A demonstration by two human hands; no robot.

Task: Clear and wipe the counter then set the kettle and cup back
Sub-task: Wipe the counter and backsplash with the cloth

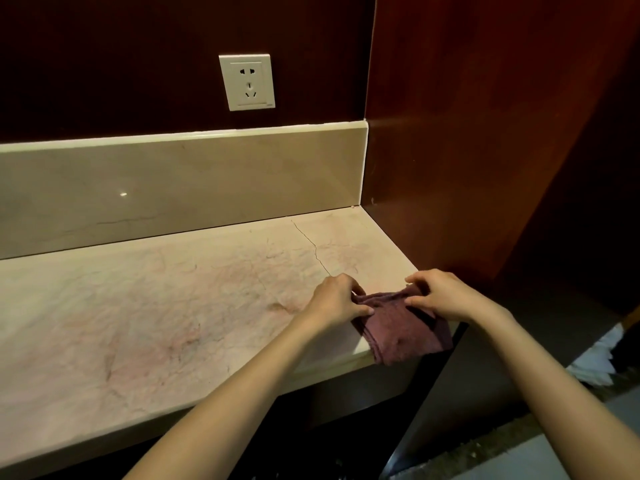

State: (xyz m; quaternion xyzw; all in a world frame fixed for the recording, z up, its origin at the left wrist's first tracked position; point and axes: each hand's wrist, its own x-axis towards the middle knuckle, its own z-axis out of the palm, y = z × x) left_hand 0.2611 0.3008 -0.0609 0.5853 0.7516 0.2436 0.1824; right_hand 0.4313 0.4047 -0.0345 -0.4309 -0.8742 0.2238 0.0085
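A: Forearms reach in from the near edge; what does each grip hold?

B: We see the left hand [334, 299] and the right hand [441, 294] both pinching the upper edge of a maroon cloth [401, 332].

A: Where does the cloth lie?

B: We find it at the right front corner of the marble bench [156, 306], draped over the edge. A wall socket [247, 82] sits above the backsplash [173, 188].

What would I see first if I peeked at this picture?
Two hands, the left hand and right hand, pinch a dark red cloth at the right front corner of a pinkish marble counter. Above, a white wall socket stands out on the dark wall.
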